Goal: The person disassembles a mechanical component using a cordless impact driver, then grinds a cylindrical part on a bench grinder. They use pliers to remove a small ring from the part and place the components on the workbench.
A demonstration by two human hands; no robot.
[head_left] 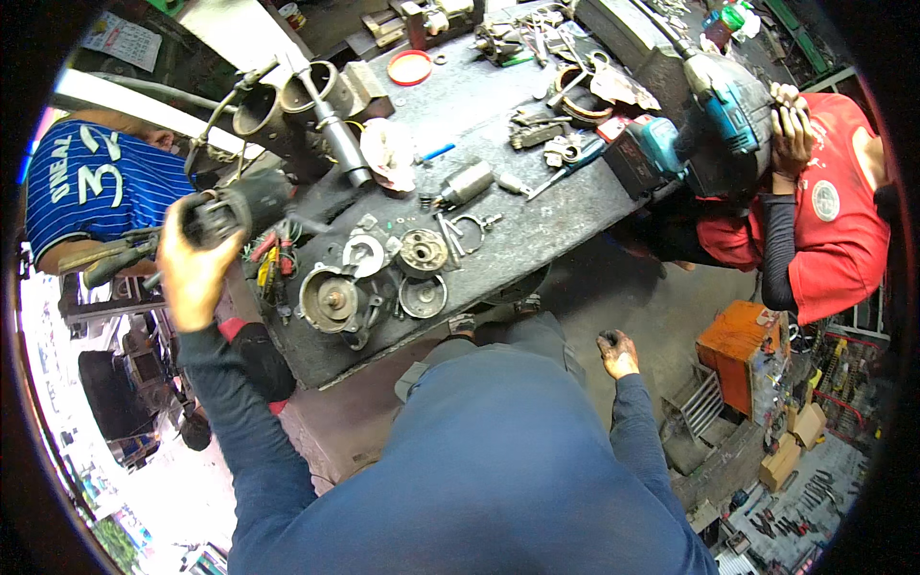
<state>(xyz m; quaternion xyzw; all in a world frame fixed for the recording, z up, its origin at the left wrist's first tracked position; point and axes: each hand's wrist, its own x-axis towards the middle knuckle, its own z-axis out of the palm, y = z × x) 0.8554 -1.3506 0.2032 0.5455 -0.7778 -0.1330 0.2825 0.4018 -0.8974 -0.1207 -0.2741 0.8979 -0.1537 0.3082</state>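
Observation:
At the bench's left end my left hand (195, 261) is raised, thumb and fingers curled around the end of a dark cylindrical metal housing (257, 196). My right hand (619, 356) hangs beside my body, well off the bench. Its fingers are curled and blackened at the tips; whether anything small is inside them cannot be made out. Nearest my left hand on the bench lie red and yellow handled hand tools (278, 257). To their right sit an open round metal casing with a shaft (332, 299), a pale metal plate (363, 256), a round metal part (422, 251) and a metal ring cover (423, 296).
On the bench (517, 230) lie a metal cylinder (467, 183), a white rag (387, 156), a blue marker (436, 152) and a red lid (409, 67). A teal power tool (721, 107) is near a person in red (839, 211). Another person wears blue (105, 182). An orange box (738, 356) stands right.

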